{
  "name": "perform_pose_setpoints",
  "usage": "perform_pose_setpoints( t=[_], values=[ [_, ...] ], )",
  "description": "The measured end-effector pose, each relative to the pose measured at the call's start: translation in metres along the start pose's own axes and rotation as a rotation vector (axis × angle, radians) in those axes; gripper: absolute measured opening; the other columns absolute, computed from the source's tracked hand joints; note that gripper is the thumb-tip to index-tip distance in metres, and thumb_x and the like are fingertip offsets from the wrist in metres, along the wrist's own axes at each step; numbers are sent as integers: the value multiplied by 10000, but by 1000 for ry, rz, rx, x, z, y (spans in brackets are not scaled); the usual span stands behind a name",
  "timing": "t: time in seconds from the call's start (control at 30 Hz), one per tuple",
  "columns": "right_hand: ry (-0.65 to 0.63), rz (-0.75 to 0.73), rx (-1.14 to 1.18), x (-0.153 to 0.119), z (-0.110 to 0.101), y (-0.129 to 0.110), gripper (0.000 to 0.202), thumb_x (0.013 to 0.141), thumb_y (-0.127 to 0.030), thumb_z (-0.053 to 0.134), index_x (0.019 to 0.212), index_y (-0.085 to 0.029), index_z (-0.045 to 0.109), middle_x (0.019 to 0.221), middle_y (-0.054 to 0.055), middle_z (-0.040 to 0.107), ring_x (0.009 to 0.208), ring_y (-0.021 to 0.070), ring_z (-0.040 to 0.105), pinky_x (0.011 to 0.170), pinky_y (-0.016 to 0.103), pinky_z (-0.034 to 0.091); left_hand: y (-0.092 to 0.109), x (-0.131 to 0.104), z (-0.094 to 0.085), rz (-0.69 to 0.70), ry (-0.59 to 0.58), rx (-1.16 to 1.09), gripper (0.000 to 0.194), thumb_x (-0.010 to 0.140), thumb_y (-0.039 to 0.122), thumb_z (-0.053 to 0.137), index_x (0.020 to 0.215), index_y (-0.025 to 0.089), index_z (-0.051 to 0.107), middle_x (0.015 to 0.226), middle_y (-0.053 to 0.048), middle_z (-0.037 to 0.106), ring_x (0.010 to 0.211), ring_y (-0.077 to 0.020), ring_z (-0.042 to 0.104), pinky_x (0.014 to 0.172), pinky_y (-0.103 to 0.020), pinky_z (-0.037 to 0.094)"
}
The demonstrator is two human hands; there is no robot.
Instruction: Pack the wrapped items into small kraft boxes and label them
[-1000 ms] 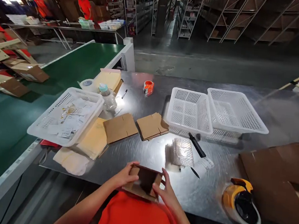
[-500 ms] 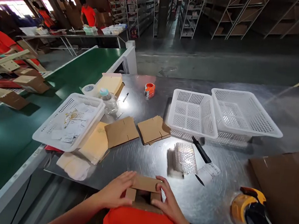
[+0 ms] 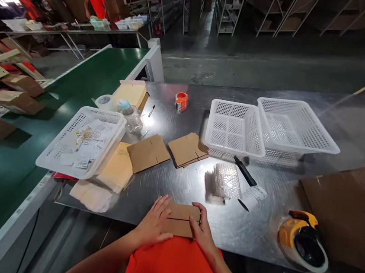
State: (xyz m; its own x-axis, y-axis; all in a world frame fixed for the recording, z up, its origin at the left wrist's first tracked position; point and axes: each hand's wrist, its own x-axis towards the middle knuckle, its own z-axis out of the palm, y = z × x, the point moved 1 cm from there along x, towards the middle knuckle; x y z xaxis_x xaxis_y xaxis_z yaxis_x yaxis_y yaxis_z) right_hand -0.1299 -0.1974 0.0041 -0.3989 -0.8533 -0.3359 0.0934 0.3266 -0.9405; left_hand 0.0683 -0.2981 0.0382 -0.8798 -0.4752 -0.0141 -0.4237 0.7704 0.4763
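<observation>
A small brown cardboard box (image 3: 179, 226) sits at the table's front edge against my body, its two top flaps folded down and meeting at a dark seam. My left hand (image 3: 157, 220) lies over the box's left end, fingers on the far flap and thumb along the near one. Gripping the right end is my right hand (image 3: 203, 227), with its thumb on top and its fingers round the far corner. Beyond the hands lie flat folded cartons (image 3: 149, 154) and a second flat stack (image 3: 187, 149). A bubble-wrapped packet (image 3: 227, 181) rests to the right.
White baskets (image 3: 233, 148) stand at the back right; another basket (image 3: 100, 169) holding small packets is at left. A yellow tape dispenser (image 3: 302, 240) sits right, beside a large carton (image 3: 341, 209). A black-handled tool (image 3: 245, 171) lies mid-table. A green conveyor (image 3: 76, 95) runs along the left.
The box's open top is now covered, its flaps folded down. My left hand has flattened over the left end. The whole view has shifted slightly.
</observation>
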Motion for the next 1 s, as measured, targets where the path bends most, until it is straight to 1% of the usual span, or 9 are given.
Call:
perform_pose_setpoints(
  t=[0.1, 0.27, 0.37, 0.47, 0.6, 0.63, 0.7, 0.8, 1.0],
  values=[
    [92, 1, 4, 4, 8, 1, 458, 819, -551, 551, 1139, -226, 503, 1080, 81, 618, 968, 241, 616, 857, 386, 522, -10, 0, -4, 141, -75, 109, 829, 717, 520, 764, 1393, 188, 417, 1532, -245, 280, 1391, -459, 293, 1036, -672, 383],
    [172, -14, -16, 4, 26, 1, 458, 816, -564, 544, 1120, -222, 525, 1043, 72, 630, 937, 238, 620, 802, 365, 529, -17, 4, -11, 316, -45, 221, 835, 771, 389, 759, 1490, 336, 338, 1576, -199, 161, 1312, -436, 385, 963, -609, 467],
    [150, -51, -66, 1, 16, 3, 447, 855, -555, 492, 1153, -223, 525, 1115, 85, 621, 985, 229, 618, 828, 356, 523, -21, 2, -17, 381, -10, 225, 829, 772, 378, 758, 1489, 344, 346, 1593, -178, 98, 1299, -413, 396, 963, -578, 485],
    [419, -101, -200, -1, -48, 12, 487, 847, -568, 472, 1173, -210, 525, 1177, 115, 607, 1029, 252, 608, 889, 401, 505, -28, -5, -23, 362, 6, 245, 808, 769, 334, 763, 1478, 336, 376, 1597, -168, 95, 1310, -410, 388, 960, -558, 499],
    [1041, 24, -514, -6, -194, 30, 676, 802, -574, 441, 1243, -63, 471, 1267, 296, 519, 1246, 405, 450, 1026, 563, 353, -36, -12, -29, 344, 0, 255, 773, 779, 285, 754, 1466, 329, 403, 1598, -159, 114, 1318, -400, 397, 965, -549, 502],
    [1117, 158, -651, -6, -225, 35, 698, 798, -546, 446, 1249, -14, 470, 1271, 347, 505, 1256, 432, 444, 1008, 566, 359, -36, -13, -30, 348, -2, 252, 771, 778, 288, 755, 1464, 331, 407, 1600, -155, 115, 1316, -399, 405, 967, -550, 501],
    [946, 444, -813, -1, -267, 47, 650, 784, -513, 466, 1148, 19, 551, 1102, 376, 592, 1115, 457, 558, 889, 566, 422, -35, -13, -32, 353, -4, 249, 786, 768, 293, 766, 1465, 333, 405, 1607, -149, 104, 1319, -400, 413, 975, -548, 499],
    [720, 536, -870, 1, -283, 56, 457, 781, -467, 476, 895, -61, 652, 847, 319, 659, 930, 444, 646, 800, 549, 441, -31, -10, -31, 357, -9, 253, 840, 746, 293, 788, 1478, 336, 379, 1618, -144, 68, 1337, -409, 403, 986, -542, 497],
    [802, 442, -510, -74, -267, 66, 421, 755, -596, 470, 861, -210, 602, 793, 172, 687, 815, 380, 671, 671, 466, 505, -27, -2, -22, 393, -27, 163, 882, 767, 385, 764, 1509, 366, 289, 1626, -128, 57, 1358, -404, 377, 1026, -544, 464]
  ],
)
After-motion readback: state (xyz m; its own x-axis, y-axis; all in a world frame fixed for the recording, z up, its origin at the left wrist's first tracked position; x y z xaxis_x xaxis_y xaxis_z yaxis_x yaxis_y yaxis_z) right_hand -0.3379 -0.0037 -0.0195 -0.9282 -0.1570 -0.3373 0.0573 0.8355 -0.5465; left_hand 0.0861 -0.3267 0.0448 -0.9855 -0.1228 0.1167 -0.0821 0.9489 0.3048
